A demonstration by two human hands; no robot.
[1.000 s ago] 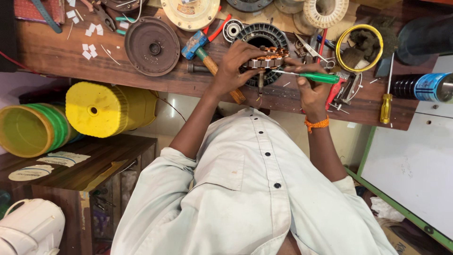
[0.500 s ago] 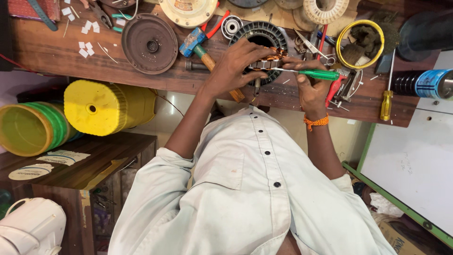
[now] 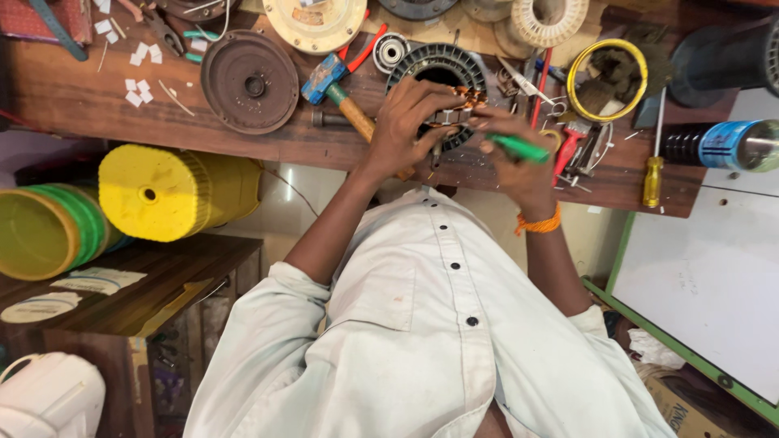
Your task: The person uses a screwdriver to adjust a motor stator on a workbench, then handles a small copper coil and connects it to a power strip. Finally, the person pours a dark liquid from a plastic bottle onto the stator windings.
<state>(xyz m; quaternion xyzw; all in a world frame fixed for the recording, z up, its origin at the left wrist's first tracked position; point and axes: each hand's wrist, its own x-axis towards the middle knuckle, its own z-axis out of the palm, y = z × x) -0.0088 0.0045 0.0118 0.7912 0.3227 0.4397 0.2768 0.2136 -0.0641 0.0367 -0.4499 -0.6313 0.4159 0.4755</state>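
One green-handled tool (image 3: 519, 148) lying crosswise

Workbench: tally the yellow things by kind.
Yellow drums lying beside the bench: 2
Yellow ring on the bench: 1
Yellow-handled screwdriver: 1
Total: 4

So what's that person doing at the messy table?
A person in a pale shirt is bent over a wooden bench, working on a round motor part wound with copper wire. The left hand steadies the part, while the right hand has a grip on a green-handled tool pointed at the windings. Around them lie a hammer, a brown disc and a yellow screwdriver.
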